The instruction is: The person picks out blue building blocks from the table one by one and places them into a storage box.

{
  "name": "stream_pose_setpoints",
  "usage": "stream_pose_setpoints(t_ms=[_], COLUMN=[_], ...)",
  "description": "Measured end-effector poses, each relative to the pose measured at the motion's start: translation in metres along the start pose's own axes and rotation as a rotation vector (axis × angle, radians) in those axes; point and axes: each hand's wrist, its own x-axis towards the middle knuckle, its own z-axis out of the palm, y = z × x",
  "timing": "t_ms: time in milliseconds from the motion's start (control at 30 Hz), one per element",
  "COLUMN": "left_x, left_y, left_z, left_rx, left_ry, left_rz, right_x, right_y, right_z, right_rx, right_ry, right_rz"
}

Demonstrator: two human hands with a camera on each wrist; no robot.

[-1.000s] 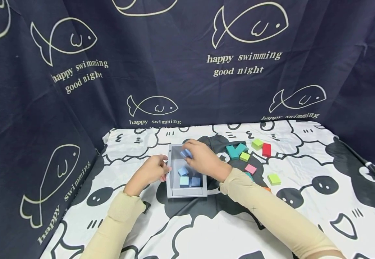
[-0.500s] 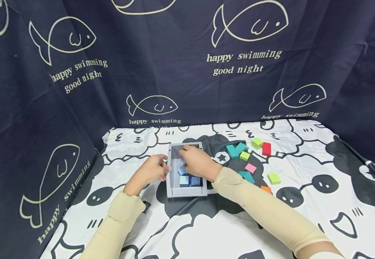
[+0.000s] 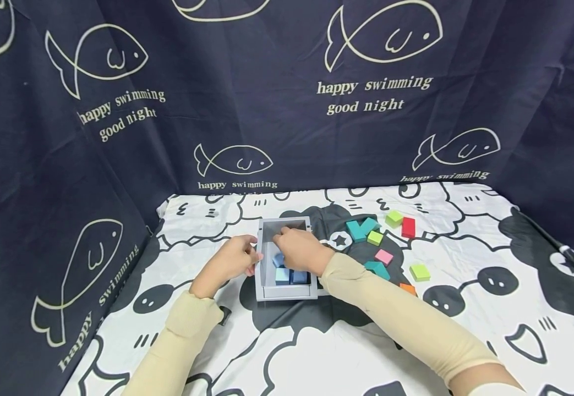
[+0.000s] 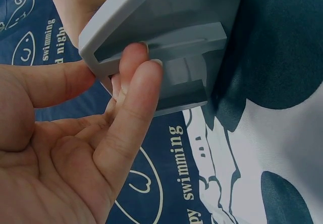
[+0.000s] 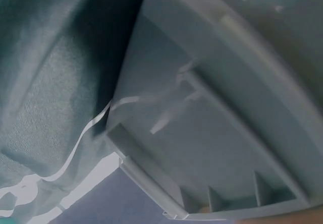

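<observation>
A grey box (image 3: 287, 293) stands in the middle of the cloth. My left hand (image 3: 229, 257) is at its left side, and in the left wrist view the thumb and fingers pinch the edge of the box wall (image 4: 171, 19). Over the right side of the box, my right hand (image 3: 298, 250) reaches in with its fingertips down near the back. What lies under those fingertips is hidden. Near the front of the box lie a light blue block (image 3: 282, 275), a darker blue block (image 3: 299, 276) and a partly covered blue block (image 3: 278, 260). In the right wrist view only the box's outer wall (image 5: 151, 82) shows clearly.
Right of the box lie loose blocks: teal blocks (image 3: 356, 231), lime blocks (image 3: 420, 272), a red block (image 3: 408, 227), a pink block (image 3: 383, 257) and an orange block (image 3: 408, 289). A dark curtain (image 3: 287, 110) hangs behind the patterned cloth (image 3: 326, 357).
A blue block seen in my right fingers one second ago is now out of sight as the hand has lowered into the box. My left hand has stayed put.
</observation>
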Motion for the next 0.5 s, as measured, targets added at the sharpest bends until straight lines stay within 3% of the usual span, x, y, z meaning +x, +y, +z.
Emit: stream_pose_setpoints(t_ms=[500], left_x=[0.0009], left_y=[-0.0007], left_z=[0.0007], left_rx=[0.011], left_ry=[0.007], left_rz=[0.009], right_x=[0.0017], right_y=[-0.0029], right_z=[-0.0003], right_rx=[-0.017], right_ry=[-0.020], right_rz=[-0.005])
